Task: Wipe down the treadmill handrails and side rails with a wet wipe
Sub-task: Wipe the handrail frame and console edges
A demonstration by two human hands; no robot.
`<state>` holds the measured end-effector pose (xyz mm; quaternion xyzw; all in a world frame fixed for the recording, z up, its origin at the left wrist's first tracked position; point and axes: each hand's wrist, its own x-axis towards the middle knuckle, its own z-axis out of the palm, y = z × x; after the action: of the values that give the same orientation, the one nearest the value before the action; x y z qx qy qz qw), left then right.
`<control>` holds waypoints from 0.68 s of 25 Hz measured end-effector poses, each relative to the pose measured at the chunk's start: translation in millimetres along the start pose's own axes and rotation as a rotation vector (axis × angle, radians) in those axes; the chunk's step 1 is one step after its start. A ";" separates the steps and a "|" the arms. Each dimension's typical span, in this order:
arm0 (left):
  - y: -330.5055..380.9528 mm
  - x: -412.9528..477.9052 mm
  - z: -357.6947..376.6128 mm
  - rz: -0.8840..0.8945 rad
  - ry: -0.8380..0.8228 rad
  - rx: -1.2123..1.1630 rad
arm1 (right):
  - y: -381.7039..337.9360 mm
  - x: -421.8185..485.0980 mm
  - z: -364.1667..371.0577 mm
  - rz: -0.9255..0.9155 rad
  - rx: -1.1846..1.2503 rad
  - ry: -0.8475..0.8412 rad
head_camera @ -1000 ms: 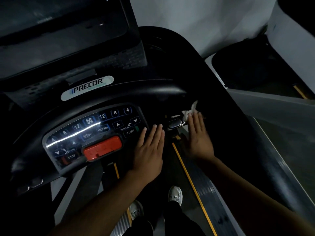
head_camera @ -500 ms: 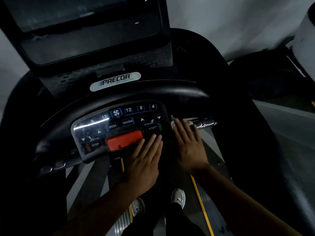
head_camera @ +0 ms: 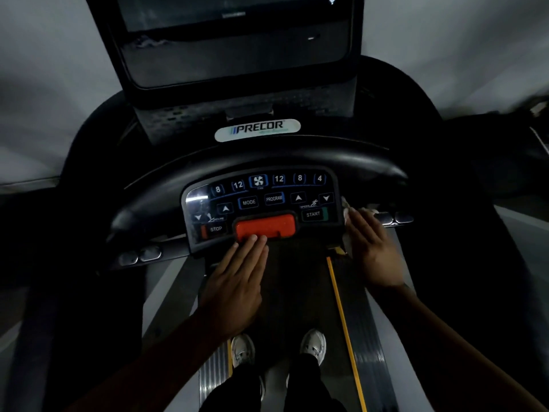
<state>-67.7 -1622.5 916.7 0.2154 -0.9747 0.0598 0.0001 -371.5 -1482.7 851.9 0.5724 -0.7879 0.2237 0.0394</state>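
A black treadmill handrail bar (head_camera: 392, 217) with silver grip sensors runs right from the control panel (head_camera: 261, 203). My right hand (head_camera: 371, 248) lies flat over its inner end, pressing a white wet wipe (head_camera: 347, 215) that peeks out beside the panel's right edge. My left hand (head_camera: 240, 278) hovers flat with fingers together, fingertips at the lower edge of the red stop button (head_camera: 265, 226), holding nothing. The left handrail bar (head_camera: 142, 253) shows its silver sensors. The curved black front rail (head_camera: 267, 156) arches above the panel.
The dark display screen (head_camera: 234, 43) stands above the Precor badge (head_camera: 258, 129). The treadmill belt (head_camera: 294, 292) with a yellow edge line (head_camera: 341, 310) lies below, with my two white shoes (head_camera: 313, 344) on it. Grey side rails (head_camera: 166, 292) flank the belt. Black uprights stand at both sides.
The view has swung right-to-left, centring the panel. My right hand with the wipe stays at the right bar's inner end beside the panel; my left hand drifted left to under the red button.
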 end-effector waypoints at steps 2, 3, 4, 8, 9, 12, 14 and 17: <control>-8.8 -8.8 -6.6 -0.024 0.019 -0.010 | 3.3 -0.5 -5.6 -0.011 0.041 0.053; -13.7 -12.4 -8.9 -0.037 0.018 -0.016 | 3.8 2.2 -12.0 0.009 0.071 0.071; -20.5 -18.0 -9.3 -0.053 0.006 -0.023 | 0.5 6.1 -18.6 0.027 0.091 0.081; -50.2 -39.1 -2.6 -0.137 -0.102 -0.032 | -42.5 7.9 -31.7 0.150 0.117 0.137; -55.5 -44.7 -1.0 -0.150 -0.126 -0.040 | -54.9 7.4 -30.1 0.179 0.153 0.159; -69.3 -59.6 4.4 -0.159 -0.133 -0.035 | -81.5 15.1 -18.6 0.247 0.228 0.212; -79.7 -66.7 6.9 -0.163 -0.141 -0.025 | -96.2 23.2 -9.2 0.258 0.271 0.193; -91.5 -70.4 9.6 -0.153 -0.156 -0.020 | -116.6 28.5 -0.6 0.282 0.357 0.066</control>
<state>34.8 -1676.4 916.0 0.2934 -0.9529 0.0331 -0.0691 -274.1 -1536.2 897.3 0.4470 -0.8062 0.3815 -0.0682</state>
